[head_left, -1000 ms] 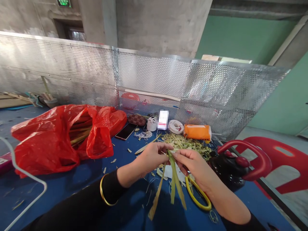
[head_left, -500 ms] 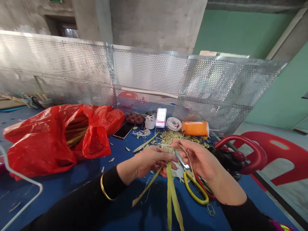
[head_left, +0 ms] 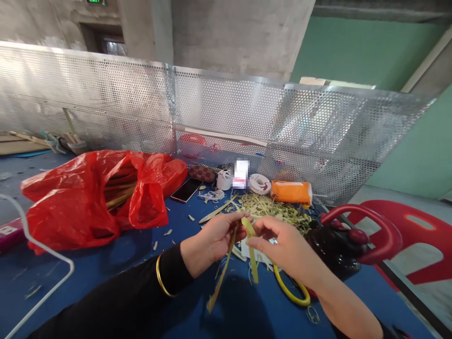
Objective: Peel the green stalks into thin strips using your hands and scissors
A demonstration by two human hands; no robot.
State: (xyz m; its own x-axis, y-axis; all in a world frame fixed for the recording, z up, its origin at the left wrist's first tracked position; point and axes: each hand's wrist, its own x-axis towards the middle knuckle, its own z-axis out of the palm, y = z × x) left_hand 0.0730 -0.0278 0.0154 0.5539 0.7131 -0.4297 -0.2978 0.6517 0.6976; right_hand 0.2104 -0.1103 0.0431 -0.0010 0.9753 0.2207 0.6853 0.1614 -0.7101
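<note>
Down and onto the green strip (head_left: 253, 263) has come the right hand (head_left: 282, 240); half a second ago it was raised over the scissors (head_left: 291, 294), whose handles it now partly covers. Left hand (head_left: 215, 238) has thumb and fingers closed on the upper end of the green strip, with a tan strip (head_left: 219, 285) trailing toward seven o'clock. Right-hand fingers are half curled, the thumb against the green strip; whether they pinch it, I cannot tell. Arranging or bending the strip between the fingertips seems the step in hand; the next move probably calls for a firm left pinch and gentle right fingers.

Around the hands on the blue counter (head_left: 190, 315): red bag (head_left: 77, 202) at nine to ten o'clock, phone (head_left: 187, 189) at ten, shavings (head_left: 278, 207) at two, dark kettle (head_left: 334, 254) at three. Beyond, at twelve, stands a perforated metal screen (head_left: 226, 103) before a concrete wall (head_left: 226, 33).
</note>
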